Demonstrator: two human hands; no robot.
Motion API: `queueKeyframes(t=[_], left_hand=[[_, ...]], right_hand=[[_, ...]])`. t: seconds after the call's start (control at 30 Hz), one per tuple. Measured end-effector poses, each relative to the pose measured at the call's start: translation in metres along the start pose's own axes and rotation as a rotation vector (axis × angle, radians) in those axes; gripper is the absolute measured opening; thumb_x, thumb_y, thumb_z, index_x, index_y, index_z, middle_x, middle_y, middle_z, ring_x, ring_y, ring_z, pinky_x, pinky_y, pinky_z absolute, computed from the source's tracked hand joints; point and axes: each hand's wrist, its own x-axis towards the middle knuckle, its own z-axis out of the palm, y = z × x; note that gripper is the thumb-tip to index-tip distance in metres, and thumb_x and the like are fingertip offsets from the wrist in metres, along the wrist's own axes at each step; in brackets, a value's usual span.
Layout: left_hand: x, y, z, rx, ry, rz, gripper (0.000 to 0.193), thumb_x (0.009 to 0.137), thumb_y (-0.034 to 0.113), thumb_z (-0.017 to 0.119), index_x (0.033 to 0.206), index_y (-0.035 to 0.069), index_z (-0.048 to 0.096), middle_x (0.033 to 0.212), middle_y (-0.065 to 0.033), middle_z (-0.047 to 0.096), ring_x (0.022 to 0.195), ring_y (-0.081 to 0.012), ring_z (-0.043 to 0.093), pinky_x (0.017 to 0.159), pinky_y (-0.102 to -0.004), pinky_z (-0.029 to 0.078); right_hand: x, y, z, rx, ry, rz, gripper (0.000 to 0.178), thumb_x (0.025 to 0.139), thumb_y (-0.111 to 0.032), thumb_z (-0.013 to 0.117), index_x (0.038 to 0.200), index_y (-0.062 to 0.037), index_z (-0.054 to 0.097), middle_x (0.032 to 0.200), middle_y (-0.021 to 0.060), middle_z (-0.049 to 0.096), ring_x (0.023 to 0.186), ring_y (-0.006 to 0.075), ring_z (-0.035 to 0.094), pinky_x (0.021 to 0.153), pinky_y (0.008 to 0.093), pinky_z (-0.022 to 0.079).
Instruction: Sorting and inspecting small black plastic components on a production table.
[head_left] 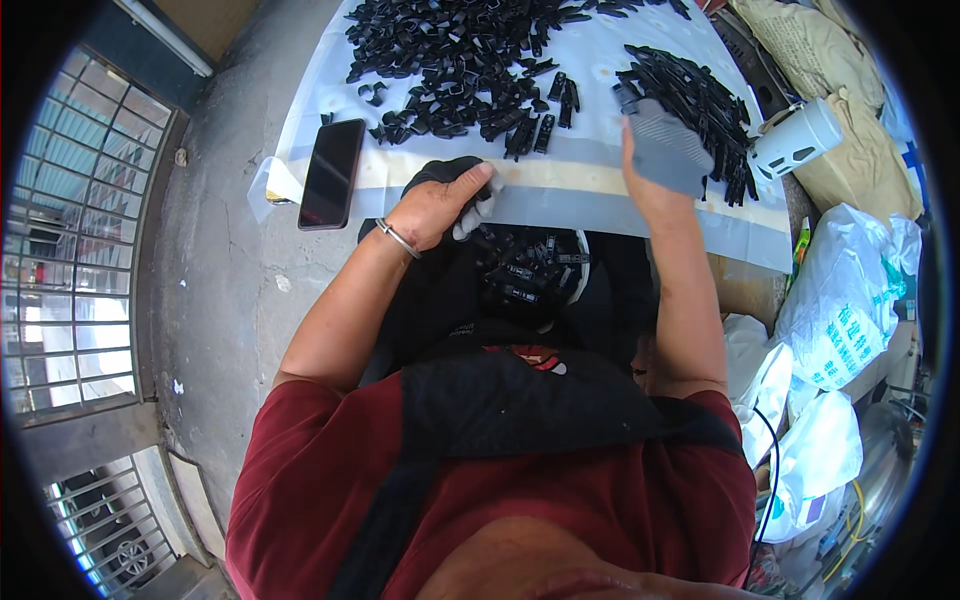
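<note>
Left hand (pixel 455 200): curled narrow, right of the phone (pixel 332 174); any held item cannot be told.
Right hand (pixel 668 150): held at stacked black clips (pixel 700 100), well right of the phone; opening and grip cannot be told.
Loose black pieces (pixel 440 60): heaped beyond the phone, rightward.

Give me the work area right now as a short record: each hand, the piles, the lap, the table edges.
Left hand: curled, gloved fingers, near table edge; contents hidden
Right hand: gloved, at the right pile; grip unclear
Left pile: small black parts, loosely heaped
Right pile: long black parts, mostly lying slantwise
Lap: white-rimmed container holding black pieces
Table, left near corner: dark phone, lying flat
Table, right edge: white slotted cylinder, tilted
Beyond right edge: white plastic bag
</note>
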Motion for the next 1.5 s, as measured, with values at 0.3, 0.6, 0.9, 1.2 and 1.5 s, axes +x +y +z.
queueKeyframes(t=[0.3,0.6,0.9,1.2,1.5], left_hand=[[0.001,-0.002,0.001,0.075,-0.048,0.001,0.021,0.084,0.011,0.046,0.096,0.005,0.062,0.073,-0.0021,0.060,0.055,-0.0086,0.052,0.048,-0.0219,0.041],[-0.003,0.002,-0.001,0.445,0.055,0.050,0.023,0.081,0.013,0.046,0.098,0.007,0.061,0.070,-0.0041,0.060,0.056,-0.0098,0.053,0.052,-0.0246,0.043],[0.000,-0.001,-0.009,0.764,0.111,0.204,0.025,0.080,0.016,0.051,0.102,0.006,0.059,0.074,-0.0059,0.062,0.057,-0.0120,0.056,0.055,-0.0272,0.046],[-0.016,0.026,0.002,0.674,-0.002,0.180,0.039,0.077,0.024,0.060,0.112,0.007,0.055,0.085,-0.0095,0.063,0.072,-0.0173,0.059,0.068,-0.0276,0.047],[-0.009,0.007,0.003,0.395,-0.221,0.247,0.040,0.087,0.027,0.054,0.119,0.004,0.050,0.099,-0.0046,0.061,0.084,-0.0102,0.054,0.075,-0.0241,0.044]], right_hand=[[0.004,-0.038,0.031,0.201,-0.419,-0.179,0.029,0.085,-0.029,0.048,0.106,-0.0124,0.058,0.092,0.0140,0.061,0.089,0.0315,0.056,0.076,0.0424,0.045],[0.006,-0.059,0.033,0.121,-0.533,-0.176,0.026,0.082,-0.028,0.049,0.092,-0.0068,0.061,0.089,0.0142,0.061,0.085,0.0321,0.057,0.073,0.0431,0.046],[0.001,-0.045,0.033,0.045,-0.472,-0.041,0.022,0.080,-0.023,0.051,0.088,-0.0048,0.061,0.087,0.0159,0.061,0.083,0.0319,0.058,0.072,0.0435,0.046],[-0.048,-0.044,0.028,0.664,-0.301,-0.075,0.027,0.084,-0.022,0.051,0.102,-0.0023,0.057,0.102,0.0157,0.058,0.094,0.0315,0.054,0.081,0.0398,0.042],[-0.050,-0.066,0.001,0.829,-0.376,-0.281,0.025,0.081,-0.022,0.059,0.098,-0.0042,0.059,0.089,0.0122,0.061,0.083,0.0294,0.057,0.074,0.0372,0.044]])
